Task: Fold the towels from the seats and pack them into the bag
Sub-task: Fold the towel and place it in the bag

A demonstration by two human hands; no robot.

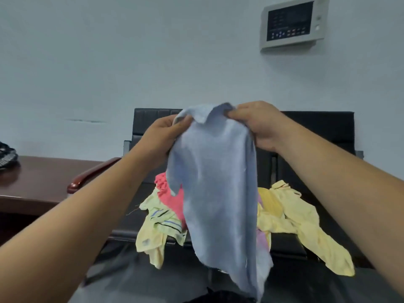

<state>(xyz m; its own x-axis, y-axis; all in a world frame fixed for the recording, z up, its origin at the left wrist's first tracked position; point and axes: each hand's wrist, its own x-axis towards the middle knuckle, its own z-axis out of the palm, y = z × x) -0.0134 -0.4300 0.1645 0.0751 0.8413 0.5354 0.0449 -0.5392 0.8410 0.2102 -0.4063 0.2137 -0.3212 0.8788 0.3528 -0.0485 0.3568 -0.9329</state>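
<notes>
Far left: dark patterned item [6, 156] on a brown desk [37, 178], cut off by the frame edge. Can't tell what it is. Right of the desk is a glossy wooden armrest [94, 173].

Left hand [161, 136]: raised, fingers curled, pinching the top left corner of the blue towel [214, 182].

Blue towel: held up in the air by its top edge and hanging limp between the forearms. It is unfolded, with the top edge bunched and flopping over. It hangs in front of the black seats [317, 132] and hides the middle of the pile on them.

Pile on the seats, left part: pink towel [172, 200] over a yellow striped towel [157, 224] that droops over the front edge. A lilac towel [263, 237] peeks out just right of the blue one.

Right hand [258, 125]: raised level with the left, fingers curled, gripping the top right corner of the blue towel.

Right part of the pile: plain yellow towel [306, 221], crumpled, trailing off the seat front.

Upper right: wall panel [293, 22] with a dark screen.

Bottom centre: dark shape [220, 297] under the towel's tip. Can't tell if it is the bag.
</notes>
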